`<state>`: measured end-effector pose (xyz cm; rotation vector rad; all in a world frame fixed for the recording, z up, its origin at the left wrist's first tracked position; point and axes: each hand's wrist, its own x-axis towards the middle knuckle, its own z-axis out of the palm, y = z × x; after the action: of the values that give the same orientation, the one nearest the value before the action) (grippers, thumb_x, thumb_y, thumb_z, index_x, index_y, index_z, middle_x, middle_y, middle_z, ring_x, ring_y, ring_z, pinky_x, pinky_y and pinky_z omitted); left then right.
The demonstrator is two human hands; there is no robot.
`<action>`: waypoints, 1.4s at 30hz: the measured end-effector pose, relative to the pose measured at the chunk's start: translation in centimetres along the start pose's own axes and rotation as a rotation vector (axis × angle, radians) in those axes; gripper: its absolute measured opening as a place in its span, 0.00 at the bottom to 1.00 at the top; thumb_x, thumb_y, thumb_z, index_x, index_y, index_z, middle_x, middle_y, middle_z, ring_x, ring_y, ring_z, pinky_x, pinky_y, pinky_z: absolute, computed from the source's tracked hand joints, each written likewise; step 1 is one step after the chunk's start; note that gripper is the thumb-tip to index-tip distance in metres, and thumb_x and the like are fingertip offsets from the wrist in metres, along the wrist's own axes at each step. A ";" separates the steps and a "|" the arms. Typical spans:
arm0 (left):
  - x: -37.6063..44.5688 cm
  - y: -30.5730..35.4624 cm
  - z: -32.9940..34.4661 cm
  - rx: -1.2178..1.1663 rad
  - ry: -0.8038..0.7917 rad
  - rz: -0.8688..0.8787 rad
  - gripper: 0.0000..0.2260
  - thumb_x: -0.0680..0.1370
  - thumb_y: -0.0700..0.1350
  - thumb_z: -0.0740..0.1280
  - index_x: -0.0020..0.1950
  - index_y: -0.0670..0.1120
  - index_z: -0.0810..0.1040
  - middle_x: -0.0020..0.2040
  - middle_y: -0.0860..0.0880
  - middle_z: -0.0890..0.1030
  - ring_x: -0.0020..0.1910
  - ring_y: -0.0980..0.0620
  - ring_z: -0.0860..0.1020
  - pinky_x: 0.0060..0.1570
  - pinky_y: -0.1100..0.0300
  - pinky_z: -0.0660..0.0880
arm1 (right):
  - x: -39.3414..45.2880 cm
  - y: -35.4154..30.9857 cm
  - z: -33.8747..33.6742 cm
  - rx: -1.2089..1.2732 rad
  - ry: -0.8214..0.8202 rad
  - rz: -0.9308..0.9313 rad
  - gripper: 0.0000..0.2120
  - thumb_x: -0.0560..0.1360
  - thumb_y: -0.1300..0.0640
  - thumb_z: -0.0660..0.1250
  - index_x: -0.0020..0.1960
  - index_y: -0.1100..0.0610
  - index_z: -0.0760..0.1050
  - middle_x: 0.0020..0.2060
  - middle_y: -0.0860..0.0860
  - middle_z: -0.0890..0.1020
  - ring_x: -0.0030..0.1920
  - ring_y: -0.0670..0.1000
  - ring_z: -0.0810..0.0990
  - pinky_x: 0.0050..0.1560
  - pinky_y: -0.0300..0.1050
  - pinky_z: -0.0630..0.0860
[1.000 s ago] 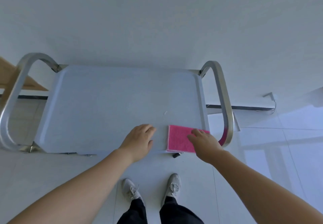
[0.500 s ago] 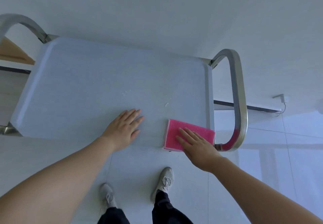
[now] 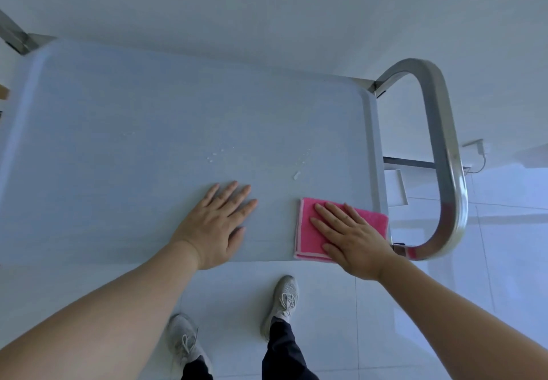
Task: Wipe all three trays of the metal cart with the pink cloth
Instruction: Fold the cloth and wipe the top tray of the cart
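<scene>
Top tray (image 3: 118, 118): pink cloth (image 3: 308, 231) (folded) | right hand (image 3: 353, 237) flat on it | left hand (image 3: 219, 225) flat

Head view, steeply down, close over cart's top tray (image 3: 118, 142).

A glossy white tiled floor (image 3: 489, 290) spreads below, meeting a plain white wall (image 3: 267, 3) behind. Two pale grey lace-up sneakers (image 3: 284, 296) stand on the tiles, with dark trouser legs (image 3: 281, 347) above them. A white wall socket (image 3: 476, 146) with a trailing cable sits at right.
</scene>
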<state>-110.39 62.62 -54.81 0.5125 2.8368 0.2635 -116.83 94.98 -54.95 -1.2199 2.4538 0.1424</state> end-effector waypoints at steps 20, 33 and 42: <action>0.5 -0.2 1.1 -0.022 0.040 0.018 0.24 0.75 0.50 0.55 0.70 0.45 0.69 0.72 0.44 0.66 0.71 0.41 0.64 0.69 0.43 0.57 | 14.5 11.5 -5.6 0.149 0.228 0.599 0.28 0.79 0.42 0.40 0.76 0.49 0.44 0.77 0.48 0.47 0.76 0.49 0.45 0.74 0.49 0.40; 0.5 0.0 0.8 -0.044 0.033 -0.010 0.25 0.74 0.51 0.56 0.70 0.45 0.69 0.72 0.45 0.66 0.71 0.43 0.65 0.69 0.44 0.57 | 17.1 9.7 -6.0 0.159 0.251 0.509 0.28 0.78 0.43 0.41 0.76 0.49 0.44 0.77 0.49 0.47 0.76 0.49 0.43 0.74 0.49 0.39; 0.5 0.1 0.5 -0.040 0.013 -0.019 0.26 0.74 0.52 0.56 0.71 0.45 0.68 0.73 0.46 0.66 0.72 0.43 0.64 0.69 0.45 0.55 | 10.4 -0.8 -2.5 0.125 0.180 0.317 0.28 0.78 0.43 0.45 0.76 0.51 0.49 0.76 0.51 0.53 0.76 0.53 0.50 0.74 0.52 0.43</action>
<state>-110.70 63.01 -55.42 0.4770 2.8416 0.3202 -122.62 86.14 -56.70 -0.8169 2.7532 -0.0352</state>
